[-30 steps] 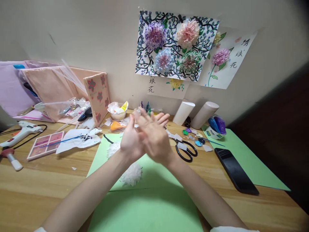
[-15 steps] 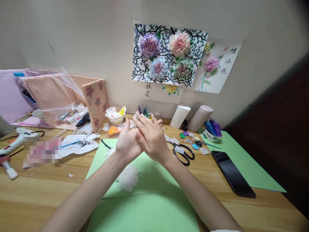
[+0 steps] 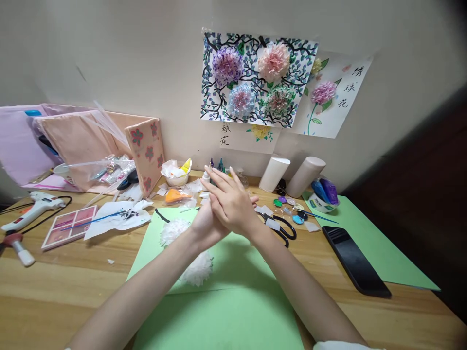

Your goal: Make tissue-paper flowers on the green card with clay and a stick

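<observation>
My right hand (image 3: 233,204) lies flat across my left hand (image 3: 207,223), palm against palm, with its fingers stretched out. The left hand is flat underneath, its fingertips poking out past the right hand's edge. Whatever may lie between the palms is hidden. Both hands are above a green paper sheet (image 3: 233,316). On that sheet, near my left wrist, sit a white paper pompom flower (image 3: 175,230) and a second white pompom flower (image 3: 200,272), partly covered by my left forearm. A dark strip (image 3: 161,215) lies by the upper flower.
Black-handled scissors (image 3: 286,228) and a black phone (image 3: 355,260) lie to the right. On the left are a glue gun (image 3: 34,209), a pink palette (image 3: 69,226) and a stained tissue (image 3: 120,218). Behind stand a bowl (image 3: 177,180) and two cylinders (image 3: 274,173). Flower pictures (image 3: 255,78) hang on the wall.
My hands have slid against each other: the left has drawn back and right, and its thumb no longer sticks up. More of the upper white flower shows.
</observation>
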`<act>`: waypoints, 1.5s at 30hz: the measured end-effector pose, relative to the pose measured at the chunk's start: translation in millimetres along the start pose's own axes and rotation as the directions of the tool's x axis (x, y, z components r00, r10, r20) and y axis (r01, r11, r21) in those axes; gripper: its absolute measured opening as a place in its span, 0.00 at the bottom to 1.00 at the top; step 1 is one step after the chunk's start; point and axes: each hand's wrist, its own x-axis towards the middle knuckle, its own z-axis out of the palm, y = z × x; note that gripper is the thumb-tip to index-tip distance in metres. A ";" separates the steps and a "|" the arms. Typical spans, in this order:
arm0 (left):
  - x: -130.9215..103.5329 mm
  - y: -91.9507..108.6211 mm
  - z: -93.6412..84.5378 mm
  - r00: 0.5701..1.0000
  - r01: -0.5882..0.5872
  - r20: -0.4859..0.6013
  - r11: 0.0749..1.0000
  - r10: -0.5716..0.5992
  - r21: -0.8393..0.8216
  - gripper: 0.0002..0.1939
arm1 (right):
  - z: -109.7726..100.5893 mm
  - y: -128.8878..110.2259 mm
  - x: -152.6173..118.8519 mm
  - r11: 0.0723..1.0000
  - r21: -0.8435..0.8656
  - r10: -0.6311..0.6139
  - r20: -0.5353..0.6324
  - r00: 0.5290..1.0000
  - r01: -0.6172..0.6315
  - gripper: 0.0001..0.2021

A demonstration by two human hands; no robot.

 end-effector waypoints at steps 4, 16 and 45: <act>-4.7 26.9 -24.8 0.986 0.121 -0.068 0.938 -0.151 -0.325 0.19 | 4.1 15.5 -1.5 0.998 -0.060 0.040 0.062 0.997 -0.037 0.21; -11.0 36.2 -33.7 0.999 0.040 -0.020 0.992 -0.037 0.123 0.11 | 3.9 24.2 -1.7 0.862 0.426 0.303 0.003 0.953 -0.276 0.13; -17.0 50.2 -33.4 0.999 0.002 0.034 0.997 0.001 -0.082 0.11 | -31.0 18.5 -3.2 0.920 0.389 0.089 -0.076 0.993 -0.052 0.13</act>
